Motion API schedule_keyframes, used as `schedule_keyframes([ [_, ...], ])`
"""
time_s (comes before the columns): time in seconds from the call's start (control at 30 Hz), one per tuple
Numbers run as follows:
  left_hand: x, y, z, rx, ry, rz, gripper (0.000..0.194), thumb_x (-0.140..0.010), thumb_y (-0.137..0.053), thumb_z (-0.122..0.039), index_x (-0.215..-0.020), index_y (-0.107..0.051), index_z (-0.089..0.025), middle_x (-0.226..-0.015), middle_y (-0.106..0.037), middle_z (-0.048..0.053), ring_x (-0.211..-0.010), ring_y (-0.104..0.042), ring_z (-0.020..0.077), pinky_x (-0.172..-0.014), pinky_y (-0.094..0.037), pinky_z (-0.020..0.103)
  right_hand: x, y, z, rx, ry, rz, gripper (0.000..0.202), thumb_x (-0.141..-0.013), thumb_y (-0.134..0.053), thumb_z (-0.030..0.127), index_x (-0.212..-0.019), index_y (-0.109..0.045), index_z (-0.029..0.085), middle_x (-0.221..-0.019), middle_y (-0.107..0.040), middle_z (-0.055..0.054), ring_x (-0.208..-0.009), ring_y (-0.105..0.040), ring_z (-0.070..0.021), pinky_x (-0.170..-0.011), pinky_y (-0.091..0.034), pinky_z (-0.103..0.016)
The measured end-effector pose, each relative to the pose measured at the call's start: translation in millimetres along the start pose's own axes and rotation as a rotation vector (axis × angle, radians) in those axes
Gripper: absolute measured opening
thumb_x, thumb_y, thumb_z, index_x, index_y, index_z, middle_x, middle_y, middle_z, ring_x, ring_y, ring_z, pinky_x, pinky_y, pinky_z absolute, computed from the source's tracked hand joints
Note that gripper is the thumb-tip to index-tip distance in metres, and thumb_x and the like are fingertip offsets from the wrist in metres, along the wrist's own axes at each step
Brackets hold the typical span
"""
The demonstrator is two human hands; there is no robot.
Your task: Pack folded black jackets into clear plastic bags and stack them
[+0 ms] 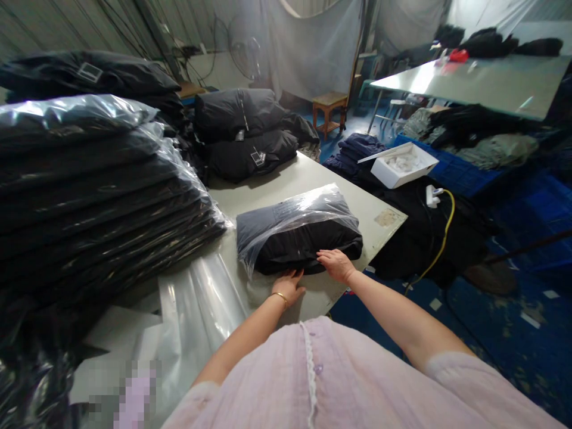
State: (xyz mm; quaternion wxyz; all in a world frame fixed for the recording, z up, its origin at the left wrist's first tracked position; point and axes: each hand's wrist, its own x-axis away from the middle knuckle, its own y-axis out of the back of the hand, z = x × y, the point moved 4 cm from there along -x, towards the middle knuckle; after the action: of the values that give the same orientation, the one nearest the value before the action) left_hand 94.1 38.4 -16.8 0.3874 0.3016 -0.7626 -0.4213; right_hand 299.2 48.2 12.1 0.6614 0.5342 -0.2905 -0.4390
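Note:
A folded black garment lies on the pale table, partly inside a clear plastic bag. The bag covers its far side and left end, while the near side shows bare dark cloth. My left hand, with a gold bangle at the wrist, rests at the garment's near edge, its fingers stretched out and the tips touching the cloth. To its right, my right hand lies against the near right part of the garment, fingers extended. Neither hand grips anything that I can make out.
A tall stack of bagged black garments fills the left side. Flat clear bags lie before it. Tagged black garments are piled behind. Beyond the table's right corner sit a white box and a yellow cable.

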Motion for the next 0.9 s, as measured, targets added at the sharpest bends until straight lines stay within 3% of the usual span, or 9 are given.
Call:
schedule_keyframes([
  [0.07, 3.1, -4.2, 2.3, -0.006, 0.021, -0.009, 0.066, -0.084, -0.053, -0.047, -0.147, -0.039, -0.028, -0.149, -0.044, 0.01, -0.138, -0.037, 0.0322, -0.11, -0.033, 0.046, 6.1, -5.7, 4.8, 0.005, -0.031, 0.012, 0.029, -0.093, -0.045, 0.018, -0.114, -0.065, 0.021, -0.136, -0.058, -0.01, -0.128, -0.05, -0.0231, -0.099, -0.037, -0.039],
  [0.13, 10.5, -11.7, 3.3, -0.008, 0.023, -0.045, 0.07, -0.085, -0.052, -0.047, -0.149, -0.035, -0.028, -0.152, -0.039, 0.01, -0.14, -0.034, 0.0324, -0.11, -0.033, 0.046, 6.0, -8.6, 9.6, 0.011, -0.071, 0.029, 0.034, -0.089, -0.054, 0.025, -0.122, -0.061, 0.021, -0.144, -0.05, -0.012, -0.129, -0.047, -0.0255, -0.1, -0.037, -0.041],
  [0.23, 26.9, -26.5, 4.0, -0.003, 0.009, -0.107, 0.079, -0.083, -0.053, -0.049, -0.153, -0.025, -0.022, -0.16, -0.022, 0.011, -0.147, -0.017, 0.0325, -0.114, -0.026, 0.047, -1.4, -11.0, 16.3, 0.033, -0.15, 0.042, 0.07, -0.08, -0.068, 0.03, -0.145, -0.041, 0.024, -0.151, -0.039, -0.014, -0.128, -0.045, -0.0291, -0.099, -0.037, -0.042],
  [0.3, 36.4, -33.6, 4.4, -0.002, -0.006, -0.121, 0.083, -0.082, -0.054, -0.05, -0.152, -0.025, -0.016, -0.161, -0.016, 0.013, -0.149, -0.007, 0.0315, -0.117, -0.021, 0.047, -7.1, -13.2, 19.9, 0.079, -0.187, 0.052, 0.082, -0.079, -0.068, 0.028, -0.151, -0.029, 0.027, -0.15, -0.04, -0.014, -0.125, -0.046, -0.03, -0.098, -0.038, -0.042],
  [0.4, 42.7, -34.1, 6.6, 0.009, -0.025, -0.107, 0.079, -0.085, -0.051, -0.051, -0.15, -0.029, -0.013, -0.16, -0.018, 0.015, -0.149, -0.009, 0.029, -0.119, -0.019, 0.046, -14.1, -15.7, 23.2, 0.146, -0.167, 0.071, 0.077, -0.082, -0.062, 0.023, -0.152, -0.03, 0.026, -0.144, -0.046, -0.014, -0.119, -0.048, -0.0302, -0.094, -0.039, -0.04],
  [0.57, 43.4, -23.0, 12.5, 0.03, -0.069, -0.096, 0.069, -0.086, -0.051, -0.049, -0.147, -0.037, -0.021, -0.159, -0.026, 0.01, -0.148, -0.019, 0.0243, -0.119, -0.022, 0.042, -30.7, -9.7, 16.5, 0.231, -0.044, 0.106, 0.07, -0.085, -0.047, 0.011, -0.151, -0.033, 0.03, -0.13, -0.055, -0.012, -0.105, -0.052, -0.0271, -0.087, -0.039, -0.037],
  [0.8, 45.4, -30.6, 15.9, -0.018, -0.05, -0.088, 0.073, -0.08, -0.063, -0.045, -0.145, -0.041, -0.02, -0.158, -0.027, 0.013, -0.147, -0.022, 0.0272, -0.117, -0.028, 0.044, -73.4, 2.0, -6.1, 0.242, 0.016, 0.108, 0.063, -0.089, -0.042, 0.013, -0.147, -0.039, 0.035, -0.127, -0.055, -0.012, -0.102, -0.05, -0.0265, -0.084, -0.037, -0.037],
  [0.9, 43.1, -25.5, 13.4, -0.029, -0.037, -0.097, 0.063, -0.081, -0.064, -0.043, -0.138, -0.05, -0.02, -0.152, -0.039, 0.013, -0.142, -0.034, 0.028, -0.113, -0.036, 0.043, -79.6, -1.4, -11.1, 0.217, -0.002, 0.129, 0.061, -0.089, -0.044, 0.014, -0.146, -0.04, 0.037, -0.129, -0.053, -0.011, -0.106, -0.05, -0.0259, -0.086, -0.036, -0.036],
])
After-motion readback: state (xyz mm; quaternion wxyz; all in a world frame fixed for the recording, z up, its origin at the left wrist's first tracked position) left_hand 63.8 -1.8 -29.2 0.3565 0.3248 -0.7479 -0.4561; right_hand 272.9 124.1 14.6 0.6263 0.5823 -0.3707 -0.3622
